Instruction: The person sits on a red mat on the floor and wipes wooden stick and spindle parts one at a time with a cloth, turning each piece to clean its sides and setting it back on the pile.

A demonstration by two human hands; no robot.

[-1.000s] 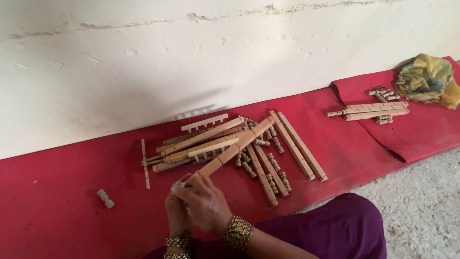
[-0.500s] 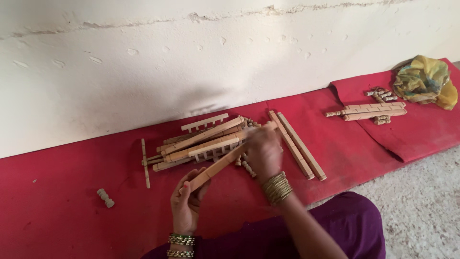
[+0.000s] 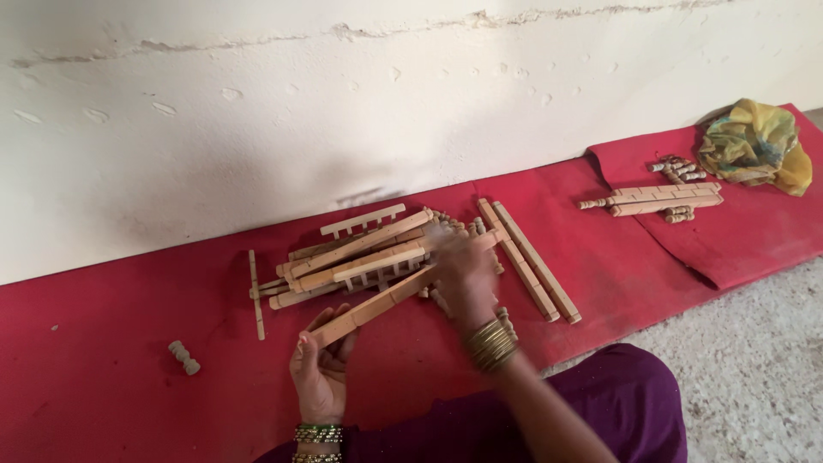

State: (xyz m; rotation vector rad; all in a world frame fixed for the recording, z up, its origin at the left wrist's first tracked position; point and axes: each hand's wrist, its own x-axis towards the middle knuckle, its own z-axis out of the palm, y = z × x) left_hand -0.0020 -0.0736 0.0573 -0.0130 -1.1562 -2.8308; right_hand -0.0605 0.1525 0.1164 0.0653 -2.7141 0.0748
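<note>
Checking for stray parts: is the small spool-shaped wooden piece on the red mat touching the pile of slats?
No, the small spool-shaped piece lies alone on the red mat, well left of the pile of slats.

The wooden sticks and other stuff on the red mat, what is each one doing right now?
Long wooden slat: held at its near end, tilted, far end over the pile.
Left hand: grip closed on the slat.
Right hand: blurred, over the pile; grip unclear.
Pile of wooden pieces: lying jumbled.
Two long bars: lying side by side.
Small spindle: lying alone.
Far bundle: lying flat.
Yellow cloth: crumpled.
</note>
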